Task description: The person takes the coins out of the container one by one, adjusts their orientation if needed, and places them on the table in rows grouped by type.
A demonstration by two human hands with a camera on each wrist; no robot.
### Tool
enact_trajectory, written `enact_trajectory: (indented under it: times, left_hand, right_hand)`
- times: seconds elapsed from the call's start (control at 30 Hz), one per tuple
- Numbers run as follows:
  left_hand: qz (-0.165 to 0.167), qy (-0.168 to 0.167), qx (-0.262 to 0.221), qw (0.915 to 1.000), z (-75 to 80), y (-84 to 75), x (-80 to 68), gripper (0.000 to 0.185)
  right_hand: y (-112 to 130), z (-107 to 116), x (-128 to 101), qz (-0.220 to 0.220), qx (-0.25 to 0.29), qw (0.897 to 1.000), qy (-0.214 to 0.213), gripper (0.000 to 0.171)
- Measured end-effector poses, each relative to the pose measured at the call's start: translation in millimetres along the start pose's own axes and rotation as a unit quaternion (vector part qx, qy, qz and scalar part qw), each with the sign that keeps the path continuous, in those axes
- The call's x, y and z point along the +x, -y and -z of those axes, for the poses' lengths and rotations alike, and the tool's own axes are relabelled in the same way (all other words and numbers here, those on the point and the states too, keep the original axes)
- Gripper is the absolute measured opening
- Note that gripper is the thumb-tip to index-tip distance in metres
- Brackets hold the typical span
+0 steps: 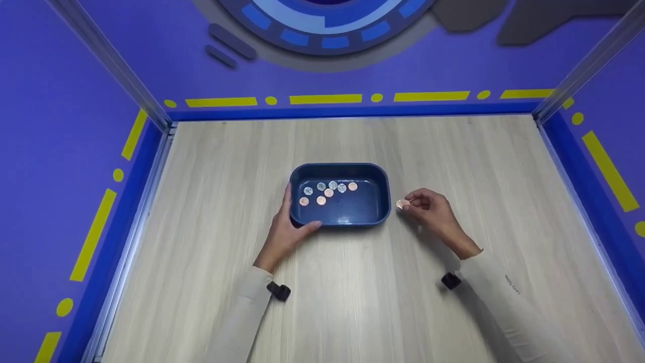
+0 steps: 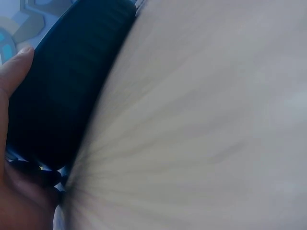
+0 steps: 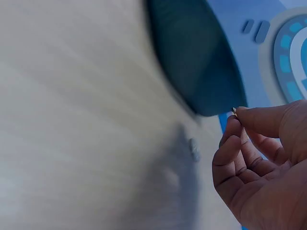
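A dark blue rectangular tray (image 1: 347, 224) stands on the table, with several silver coins (image 1: 308, 191) and several copper-coloured coins (image 1: 321, 200) lying flat inside, mostly in its left half. My left hand (image 1: 286, 229) grips the tray's near left corner, thumb at the front rim and fingers along the left side; the left wrist view shows the thumb against the outer wall. Just right of the tray, my right hand (image 1: 431, 209) pinches a copper-coloured coin (image 3: 234, 110) between thumb and fingertips, seen edge-on in the right wrist view. Below it, a greyish coin (image 3: 194, 149) lies on the table.
The pale wood-grain table (image 1: 342, 302) is walled by blue panels with yellow marks, the back panel (image 1: 322, 80) standing behind the tray. Metal frame posts (image 1: 121, 65) rise at the back corners. A small black device (image 1: 278, 291) sits at the left wrist, another (image 1: 451, 281) at the right.
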State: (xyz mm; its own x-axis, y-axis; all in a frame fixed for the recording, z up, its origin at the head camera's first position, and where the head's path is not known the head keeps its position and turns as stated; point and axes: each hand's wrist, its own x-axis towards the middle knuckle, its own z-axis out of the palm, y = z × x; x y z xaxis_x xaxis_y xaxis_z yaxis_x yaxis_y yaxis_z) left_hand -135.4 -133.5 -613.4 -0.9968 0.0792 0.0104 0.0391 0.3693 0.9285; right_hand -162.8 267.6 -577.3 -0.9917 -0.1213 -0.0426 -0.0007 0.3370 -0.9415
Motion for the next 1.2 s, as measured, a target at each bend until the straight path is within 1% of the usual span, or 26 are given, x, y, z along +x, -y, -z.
enact_trajectory:
  times: [0.1, 0.23, 0.43, 0.6, 0.77, 0.93, 1.2]
  left_hand:
    - [-0.002, 0.002, -0.001, 1.0000, -0.1, 0.8, 0.6, 0.133]
    - [-0.004, 0.003, -0.007, 1.0000, -0.7, 0.7, 1.4, 0.132]
    - [-0.008, 0.007, -0.016, 0.9998, -1.6, -0.8, 2.3, 0.132]
    - [-0.002, 0.007, -0.015, 0.9999, -2.0, -0.2, 1.6, 0.132]
    - [-0.006, 0.005, -0.019, 0.9998, -2.3, 1.0, 1.5, 0.133]
    - [-0.004, 0.004, -0.015, 0.9999, -1.9, 1.7, 0.8, 0.132]
    - [0.005, -0.001, -0.011, 0.9999, 0.1, 1.0, 0.2, 0.131]
  right_hand:
    - [-9, 0, -6, -0.008, -0.012, 1.000, -0.009, 0.027]
    - [-19, 2, -12, -0.006, -0.033, 0.999, -0.023, 0.026]
    - [-30, 6, -13, 0.004, -0.072, 0.996, -0.058, 0.019]
    - [-37, 8, -8, 0.022, -0.095, 0.993, -0.068, 0.015]
    - [-40, 7, -3, 0.042, -0.111, 0.990, -0.072, 0.012]
    - [-40, 6, 2, 0.050, -0.121, 0.989, -0.074, 0.012]
    - [-37, 1, 22, 0.067, -0.132, 0.986, -0.075, 0.013]
